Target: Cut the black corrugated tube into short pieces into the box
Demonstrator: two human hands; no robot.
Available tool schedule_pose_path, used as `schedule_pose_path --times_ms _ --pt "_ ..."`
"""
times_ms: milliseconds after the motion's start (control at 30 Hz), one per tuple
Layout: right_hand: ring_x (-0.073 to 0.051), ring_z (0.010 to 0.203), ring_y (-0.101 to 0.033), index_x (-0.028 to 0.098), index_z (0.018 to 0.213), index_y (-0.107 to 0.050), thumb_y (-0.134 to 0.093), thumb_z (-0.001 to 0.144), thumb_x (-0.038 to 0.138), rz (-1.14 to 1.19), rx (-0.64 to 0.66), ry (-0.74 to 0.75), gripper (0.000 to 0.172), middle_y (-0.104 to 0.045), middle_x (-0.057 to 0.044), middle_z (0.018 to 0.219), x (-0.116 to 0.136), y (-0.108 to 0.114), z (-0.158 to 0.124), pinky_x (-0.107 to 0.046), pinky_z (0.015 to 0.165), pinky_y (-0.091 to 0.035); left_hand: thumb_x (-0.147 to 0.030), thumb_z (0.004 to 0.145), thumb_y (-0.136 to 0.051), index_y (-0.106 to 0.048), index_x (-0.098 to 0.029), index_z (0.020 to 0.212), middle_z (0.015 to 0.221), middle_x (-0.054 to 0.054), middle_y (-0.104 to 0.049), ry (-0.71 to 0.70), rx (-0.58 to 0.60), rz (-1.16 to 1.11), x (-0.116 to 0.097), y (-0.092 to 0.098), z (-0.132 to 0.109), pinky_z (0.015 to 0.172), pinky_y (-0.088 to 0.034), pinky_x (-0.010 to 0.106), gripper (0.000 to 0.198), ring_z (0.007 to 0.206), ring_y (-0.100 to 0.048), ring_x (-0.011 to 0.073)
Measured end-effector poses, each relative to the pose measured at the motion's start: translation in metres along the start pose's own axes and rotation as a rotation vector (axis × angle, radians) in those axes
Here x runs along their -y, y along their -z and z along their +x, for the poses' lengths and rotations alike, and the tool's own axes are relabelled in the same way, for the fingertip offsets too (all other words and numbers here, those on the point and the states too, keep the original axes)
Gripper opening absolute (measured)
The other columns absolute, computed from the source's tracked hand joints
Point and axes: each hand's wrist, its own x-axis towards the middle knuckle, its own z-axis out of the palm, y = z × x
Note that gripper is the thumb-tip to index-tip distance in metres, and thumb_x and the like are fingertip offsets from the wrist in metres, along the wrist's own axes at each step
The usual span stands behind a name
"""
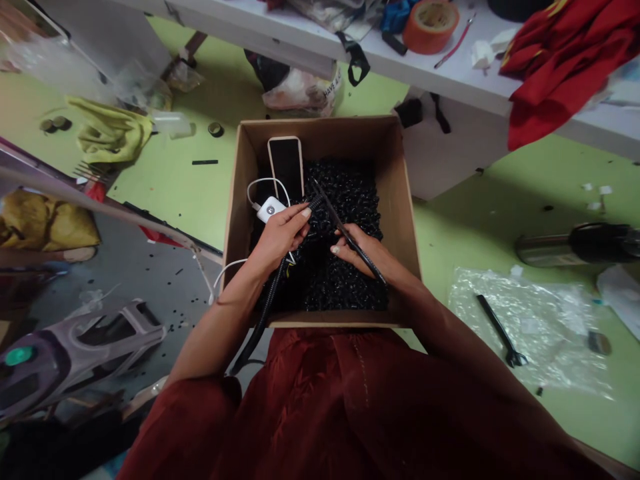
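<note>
My left hand is closed around a black corrugated tube, whose end sticks out past the fingertips. The rest of the tube runs down over the near left rim of a cardboard box. Pinched in my right hand is a long, thin, dark blade, slanting up to the left. Its upper part lies close to the tube end; whether they touch I cannot tell. Below both hands, many short black pieces fill the box. A white device with a cable and a phone lie at its left side.
A white table crosses the top, bearing orange tape and red cloth. On the green surface at right are a metal flask, clear plastic and a black-handled tool. A plastic stool stands lower left.
</note>
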Motion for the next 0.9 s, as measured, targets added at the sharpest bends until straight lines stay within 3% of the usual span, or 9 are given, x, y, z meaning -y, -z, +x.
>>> schedule_pose_path --times_ms 700,900 --pt "-0.023 0.084 -0.063 0.023 0.119 -0.05 -0.052 0.081 0.051 0.027 0.075 -0.002 0.047 -0.067 -0.006 0.093 0.0044 0.0011 -0.0008 -0.035 0.073 -0.047 -0.026 0.087 -0.053 -0.059 -0.016 0.126 0.058 -0.005 -0.043 -0.013 0.043 0.055 0.0101 -0.0036 0.0057 0.038 -0.017 0.019 0.04 0.04 -0.029 0.0021" --pt "-0.021 0.076 -0.061 0.024 0.109 -0.052 -0.048 0.084 0.049 0.029 0.024 -0.049 0.036 -0.064 -0.005 0.091 0.0065 -0.0005 -0.001 -0.034 0.07 -0.046 -0.026 0.088 -0.052 -0.059 -0.017 0.126 0.058 -0.004 -0.044 -0.012 0.055 0.086 0.0091 -0.0034 0.0049 0.038 -0.017 0.02 0.04 0.041 -0.03 0.0021"
